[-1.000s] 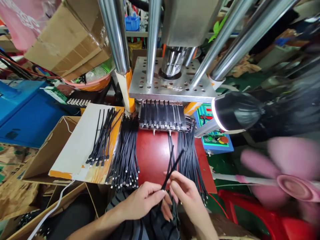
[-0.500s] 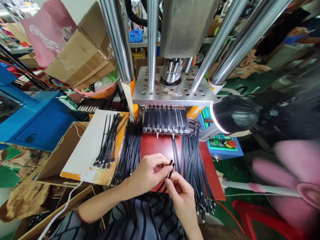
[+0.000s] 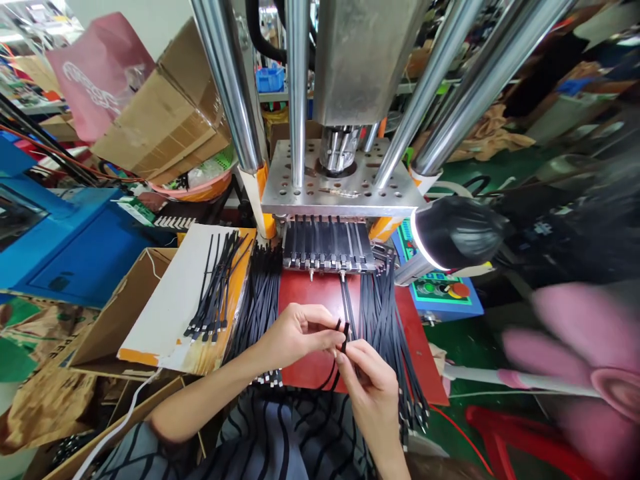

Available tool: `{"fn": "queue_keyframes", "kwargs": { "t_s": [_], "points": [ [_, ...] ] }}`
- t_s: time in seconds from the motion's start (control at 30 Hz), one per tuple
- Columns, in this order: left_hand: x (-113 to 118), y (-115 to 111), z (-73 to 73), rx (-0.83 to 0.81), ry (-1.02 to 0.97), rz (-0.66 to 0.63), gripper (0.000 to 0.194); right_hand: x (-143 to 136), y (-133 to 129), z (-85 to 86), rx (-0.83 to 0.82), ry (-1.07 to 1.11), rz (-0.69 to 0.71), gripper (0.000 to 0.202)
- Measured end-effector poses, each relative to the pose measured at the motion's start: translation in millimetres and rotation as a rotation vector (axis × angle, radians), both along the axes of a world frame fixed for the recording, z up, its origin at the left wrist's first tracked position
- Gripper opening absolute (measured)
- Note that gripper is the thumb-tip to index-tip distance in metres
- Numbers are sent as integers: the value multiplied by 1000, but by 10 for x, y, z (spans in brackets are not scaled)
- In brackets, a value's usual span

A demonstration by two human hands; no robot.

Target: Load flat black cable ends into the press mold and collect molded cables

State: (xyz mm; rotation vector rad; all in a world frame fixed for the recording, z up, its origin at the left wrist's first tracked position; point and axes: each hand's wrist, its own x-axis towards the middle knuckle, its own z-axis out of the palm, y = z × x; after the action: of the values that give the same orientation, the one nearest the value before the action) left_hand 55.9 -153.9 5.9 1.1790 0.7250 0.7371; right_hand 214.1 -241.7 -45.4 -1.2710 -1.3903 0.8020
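Above the red work surface (image 3: 310,300), my left hand (image 3: 300,337) pinches a flat black cable (image 3: 345,337) between thumb and fingers. Just right of it, my right hand (image 3: 373,380) is closed on the same cable lower down, its fingertips nearly touching the left ones. The cable's end stands up above my fingers, and a thin black length hangs below toward my lap. Beyond my hands, a metal fixture (image 3: 327,247) holds several flat black cables side by side under the press plate (image 3: 340,190). Two cables lie on the red surface in front of the fixture.
A cable bundle (image 3: 385,320) lies at right, another (image 3: 257,293) at left. More cables (image 3: 213,287) rest on a white board (image 3: 165,300) over a cardboard box. A lamp (image 3: 455,230), control box (image 3: 445,293) and spinning pink fan (image 3: 590,373) stand at right. Steel columns rise ahead.
My right hand has shifted slightly right, and the cable end between my fingers has turned a little more upright. The whole view has moved slightly; the fixture and bundles stay as they were.
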Motion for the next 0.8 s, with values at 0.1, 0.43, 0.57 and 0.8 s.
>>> {"fn": "queue_keyframes", "kwargs": {
  "t_s": [0.1,0.43,0.57,0.8],
  "points": [
    [22,42,40,143,70,3,38,-12,80,32,-4,12,-6,18],
    [261,817,113,544,303,160,26,137,-1,-214,-444,47,344,35],
    [474,1390,-67,696,506,205,26,672,442,147,-342,-159,330,40],
    [707,1720,-232,772,656,399,11,1178,1963,331,-94,-166,281,52]
  ]
}}
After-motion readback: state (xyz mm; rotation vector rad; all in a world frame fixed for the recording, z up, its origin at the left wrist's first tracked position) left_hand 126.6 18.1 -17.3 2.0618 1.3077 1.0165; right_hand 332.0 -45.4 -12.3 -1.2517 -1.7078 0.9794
